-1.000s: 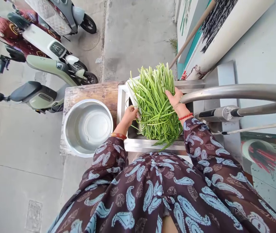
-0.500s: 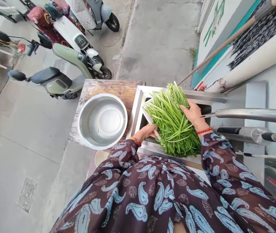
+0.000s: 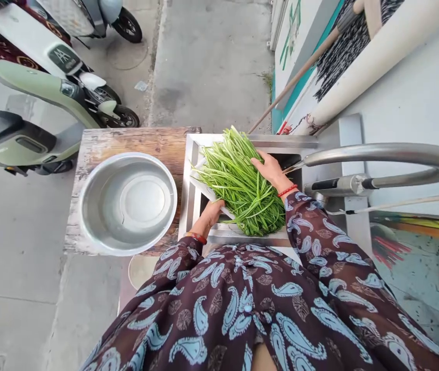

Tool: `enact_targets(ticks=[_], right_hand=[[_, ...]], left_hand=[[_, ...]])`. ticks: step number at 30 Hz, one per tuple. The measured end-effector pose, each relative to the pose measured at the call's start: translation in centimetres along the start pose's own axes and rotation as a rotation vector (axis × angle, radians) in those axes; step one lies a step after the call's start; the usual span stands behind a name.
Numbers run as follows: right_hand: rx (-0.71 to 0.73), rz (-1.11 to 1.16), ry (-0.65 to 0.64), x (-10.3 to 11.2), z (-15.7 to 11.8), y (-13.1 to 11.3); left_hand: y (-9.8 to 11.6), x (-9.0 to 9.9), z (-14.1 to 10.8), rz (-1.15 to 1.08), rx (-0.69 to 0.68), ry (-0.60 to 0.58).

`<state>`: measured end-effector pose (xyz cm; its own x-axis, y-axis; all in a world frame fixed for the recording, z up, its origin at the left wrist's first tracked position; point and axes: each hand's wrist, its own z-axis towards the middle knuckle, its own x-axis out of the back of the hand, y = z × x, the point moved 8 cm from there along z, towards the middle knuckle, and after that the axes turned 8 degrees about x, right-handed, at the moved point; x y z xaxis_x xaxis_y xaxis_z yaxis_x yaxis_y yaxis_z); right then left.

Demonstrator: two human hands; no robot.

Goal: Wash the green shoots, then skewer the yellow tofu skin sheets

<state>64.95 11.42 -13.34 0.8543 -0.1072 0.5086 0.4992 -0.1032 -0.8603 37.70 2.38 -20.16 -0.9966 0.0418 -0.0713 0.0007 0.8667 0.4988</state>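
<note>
A big heap of long, thin greens (image 3: 238, 180) lies over the metal sink (image 3: 190, 175). It sits on a white container (image 3: 205, 191), whose edge shows along the left side; the rest is hidden. My left hand (image 3: 210, 214) is closed on the container's near left edge, beside the greens. On the far right side, my right hand (image 3: 270, 169) presses against the heap, thumb on top and fingers curled behind the stalks. Just right of that hand, a curved metal faucet (image 3: 389, 149) reaches over the sink.
A wide metal basin (image 3: 129, 203) stands left of the sink on a worn wooden table (image 3: 173, 147). Below it is a pale round vessel (image 3: 140, 270), partly hidden by my sleeve. Scooters (image 3: 49, 98) stand at the upper left. A mop (image 3: 343, 51) leans at the wall.
My view has shifted right, so the sink, basin and scooters appear farther left. Both hands keep their places at the container and the greens.
</note>
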Motion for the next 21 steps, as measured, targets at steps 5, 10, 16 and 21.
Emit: enact_targets(ticks=[5,10,16,21], right_hand=[[0.046,-0.035,0.030,2.4,-1.1,0.2],[0.138,-0.206,0.156,8.1,-6.8,-0.5],[0.400,-0.290,-0.086,4.1,-16.8,-6.3],[0.367,-0.595,-0.279,-2.0,-18.2,-6.0]], left_hand=[[-0.2,0.6,-0.4,-0.104,-0.010,0.009],[-0.3,1.3,-0.3,-0.164,-0.014,0.033],[-0.1,1.0,-0.8,-0.194,-0.006,0.021],[0.3,0.9,-1.1,-0.184,-0.007,0.011]])
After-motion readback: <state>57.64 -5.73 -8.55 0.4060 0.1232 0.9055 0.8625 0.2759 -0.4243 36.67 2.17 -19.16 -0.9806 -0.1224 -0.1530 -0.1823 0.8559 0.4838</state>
